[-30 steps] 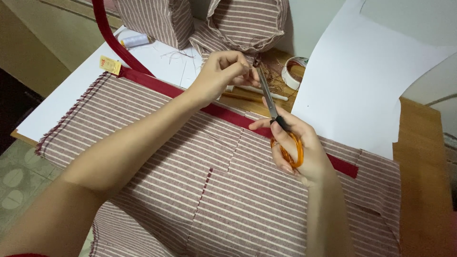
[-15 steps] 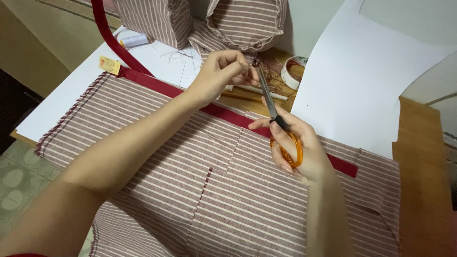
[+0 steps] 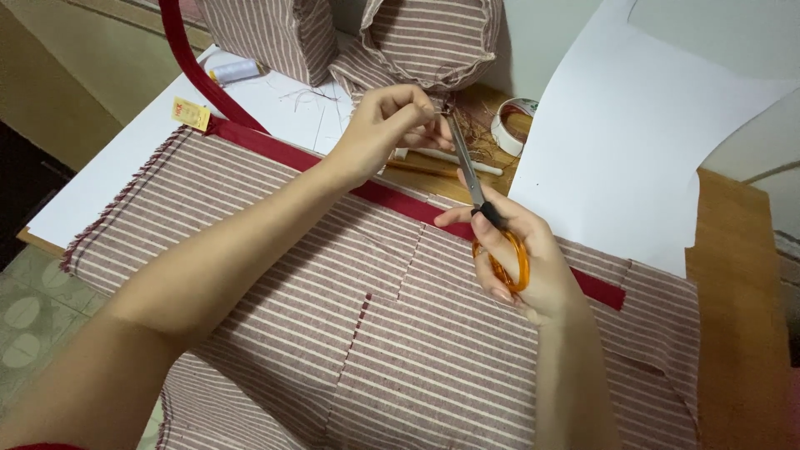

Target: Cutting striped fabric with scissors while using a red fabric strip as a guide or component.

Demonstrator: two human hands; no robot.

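Hands unchanged over the last second: left hand (image 3: 383, 125) pinches a thread end; right hand (image 3: 521, 258) grips orange-handled scissors (image 3: 483, 212), blades at 12 o'clock, above the striped fabric (image 3: 333, 317) on the counter (image 3: 742, 333).

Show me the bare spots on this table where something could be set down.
Free: the white sheet left of the dark red fabric band, and the bare wooden tabletop at the right edge. Crowded: around the left hand, with thread scraps, a tape roll and the orange-handled scissors.
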